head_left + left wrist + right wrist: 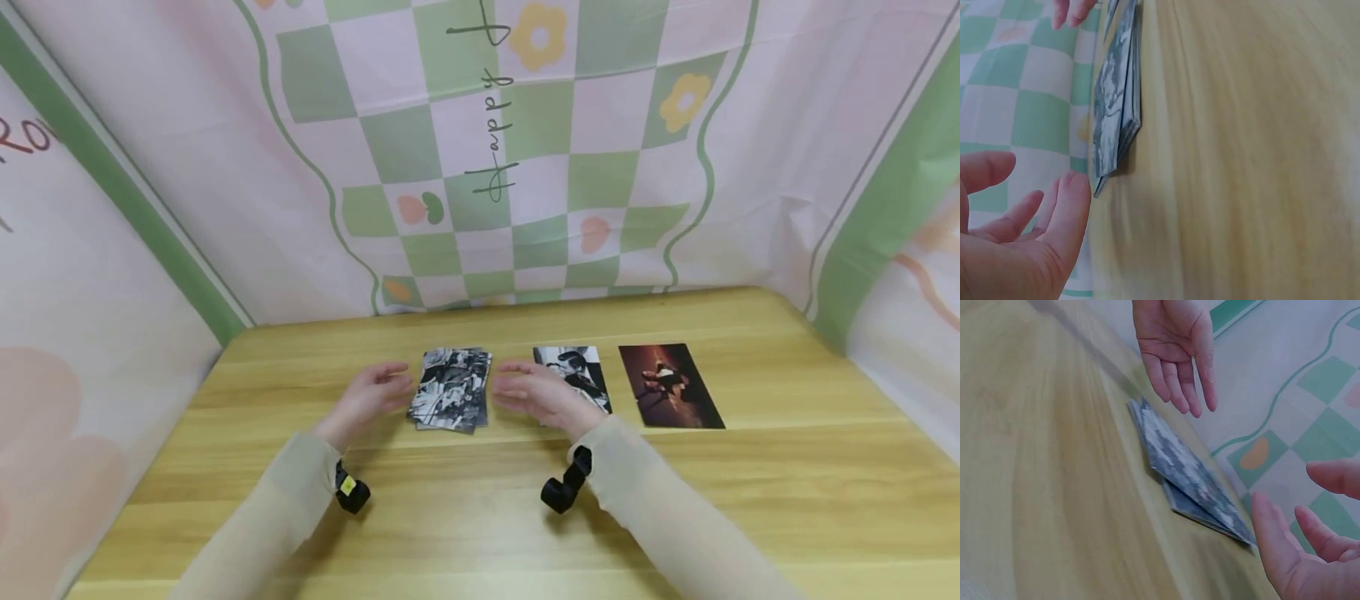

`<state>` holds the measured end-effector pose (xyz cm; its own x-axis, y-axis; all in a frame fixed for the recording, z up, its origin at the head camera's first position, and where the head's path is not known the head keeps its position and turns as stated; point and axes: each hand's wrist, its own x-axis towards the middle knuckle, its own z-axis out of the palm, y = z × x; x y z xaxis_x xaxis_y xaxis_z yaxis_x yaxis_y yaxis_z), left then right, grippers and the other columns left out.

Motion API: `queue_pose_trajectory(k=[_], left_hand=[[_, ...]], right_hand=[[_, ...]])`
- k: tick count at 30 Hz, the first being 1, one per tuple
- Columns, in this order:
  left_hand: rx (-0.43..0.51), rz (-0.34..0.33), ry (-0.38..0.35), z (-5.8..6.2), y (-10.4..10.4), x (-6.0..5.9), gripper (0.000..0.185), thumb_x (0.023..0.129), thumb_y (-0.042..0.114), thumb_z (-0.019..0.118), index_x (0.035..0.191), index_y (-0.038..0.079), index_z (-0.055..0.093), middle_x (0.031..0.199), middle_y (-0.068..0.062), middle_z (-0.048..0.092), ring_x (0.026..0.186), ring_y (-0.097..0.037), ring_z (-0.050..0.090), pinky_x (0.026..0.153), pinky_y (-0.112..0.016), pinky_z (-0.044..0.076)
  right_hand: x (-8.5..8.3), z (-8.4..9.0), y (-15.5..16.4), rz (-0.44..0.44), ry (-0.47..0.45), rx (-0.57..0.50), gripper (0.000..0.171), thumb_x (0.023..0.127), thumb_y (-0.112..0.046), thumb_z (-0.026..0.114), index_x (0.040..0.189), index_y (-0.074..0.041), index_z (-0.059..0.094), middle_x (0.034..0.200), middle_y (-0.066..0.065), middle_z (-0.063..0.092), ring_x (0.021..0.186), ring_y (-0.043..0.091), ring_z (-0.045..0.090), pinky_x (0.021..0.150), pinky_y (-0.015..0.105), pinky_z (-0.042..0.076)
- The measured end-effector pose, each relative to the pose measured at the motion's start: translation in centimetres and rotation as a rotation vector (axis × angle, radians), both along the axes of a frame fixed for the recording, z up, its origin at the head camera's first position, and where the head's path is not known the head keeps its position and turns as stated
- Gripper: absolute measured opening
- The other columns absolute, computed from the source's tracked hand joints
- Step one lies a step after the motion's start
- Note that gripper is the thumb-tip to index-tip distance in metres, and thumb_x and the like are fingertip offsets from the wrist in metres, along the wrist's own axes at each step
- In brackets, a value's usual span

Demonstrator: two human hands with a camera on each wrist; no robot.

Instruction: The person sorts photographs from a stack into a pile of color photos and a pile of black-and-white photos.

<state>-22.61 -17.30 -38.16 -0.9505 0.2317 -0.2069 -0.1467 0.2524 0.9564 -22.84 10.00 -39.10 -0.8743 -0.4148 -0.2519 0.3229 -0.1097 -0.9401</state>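
A stack of black-and-white photo cards (452,390) lies on the wooden table, its edges uneven and the top cards turned askew. My left hand (372,392) is just left of the stack, fingers relaxed and holding nothing. On the other side, my right hand (542,393) faces it with loosely extended fingers, also without anything in them. In the head view the right hand overlaps part of a single black-and-white card (576,367). From the left wrist view the pile (1116,94) shows several layers, with the left fingertips (1075,187) close to its near corner.
A dark reddish card (671,385) with a figure on it lies farther right on the wooden table (465,517). Behind the table hangs a green-and-white checked cloth (480,167); more printed cloth (97,317) hangs at the sides. Each wrist wears a black camera mount (567,483).
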Motion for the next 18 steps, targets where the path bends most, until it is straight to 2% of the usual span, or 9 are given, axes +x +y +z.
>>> queue_pose_trajectory(k=[4, 9, 18], left_hand=[[-0.015, 0.012, -0.002, -0.5, 0.0, -0.1, 0.048, 0.097, 0.003, 0.046, 0.140, -0.011, 0.031, 0.135, -0.032, 0.044, 0.122, -0.043, 0.048, 0.103, -0.044, 0.045], [-0.032, 0.022, -0.016, -0.9, 0.2, -0.2, 0.048, 0.096, 0.003, 0.046, 0.140, -0.011, 0.031, 0.137, -0.032, 0.043, 0.124, -0.043, 0.046, 0.104, -0.044, 0.044], [-0.043, 0.030, -0.047, -1.2, 0.7, -0.2, 0.046, 0.097, 0.003, 0.045, 0.139, -0.012, 0.032, 0.138, -0.033, 0.040, 0.127, -0.042, 0.044, 0.105, -0.043, 0.043]], right_hand=[[0.0, -0.6, -0.5, 0.012, -0.018, -0.012, 0.053, 0.094, 0.003, 0.046, 0.141, 0.013, 0.023, 0.135, 0.033, 0.042, 0.114, 0.030, 0.056, 0.109, 0.045, 0.039], [0.1, -0.9, -0.9, 0.022, -0.068, -0.020, 0.053, 0.095, 0.003, 0.044, 0.142, 0.012, 0.021, 0.139, 0.032, 0.036, 0.114, 0.029, 0.054, 0.111, 0.045, 0.037], [0.0, -1.2, -1.2, 0.009, -0.075, -0.008, 0.051, 0.094, 0.002, 0.046, 0.141, 0.011, 0.026, 0.133, 0.028, 0.043, 0.113, 0.028, 0.054, 0.110, 0.045, 0.038]])
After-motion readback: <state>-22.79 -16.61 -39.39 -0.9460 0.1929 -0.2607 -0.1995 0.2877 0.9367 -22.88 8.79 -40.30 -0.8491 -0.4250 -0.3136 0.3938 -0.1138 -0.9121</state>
